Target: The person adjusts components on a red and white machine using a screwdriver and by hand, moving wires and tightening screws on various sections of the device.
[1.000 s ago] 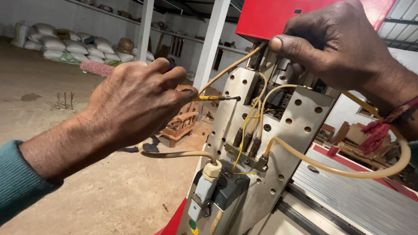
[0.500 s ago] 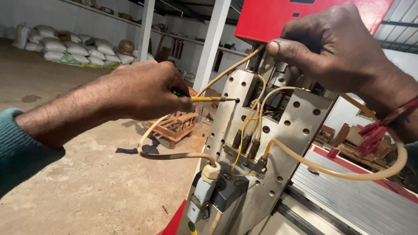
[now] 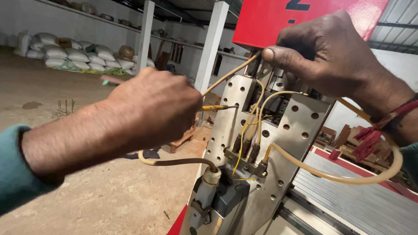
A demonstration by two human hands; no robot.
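A: Screwdriver (image 3: pixel 220 107) sits in my left hand (image 3: pixel 152 109), fingers curled shut round its handle, so only the thin yellow-banded shaft shows. Tip meets a hole near the left edge of the perforated metal plate (image 3: pixel 278 143), upper part.

B: Right hand?

A: My right hand (image 3: pixel 324 52) is at the top edge of the plate, under the red cover (image 3: pixel 300 19). Thumb and fingers are pressed together on the top of a yellowish tube (image 3: pixel 226 78), which runs down-left from there.

B: Handling notes?

A: Screwdriver judged light and stiff; the shaft is slim, so hold stays on the handle, not the metal. Tubes (image 3: pixel 339 176) look soft and springy and loop freely off the plate's right edge. Best taken near a fitting (image 3: pixel 261 167), where they bend least. Thin yellow wires (image 3: pixel 249 126) beside them look fragile; I keep clear.

B: Plate?

A: Rigid, fixed, tilted.
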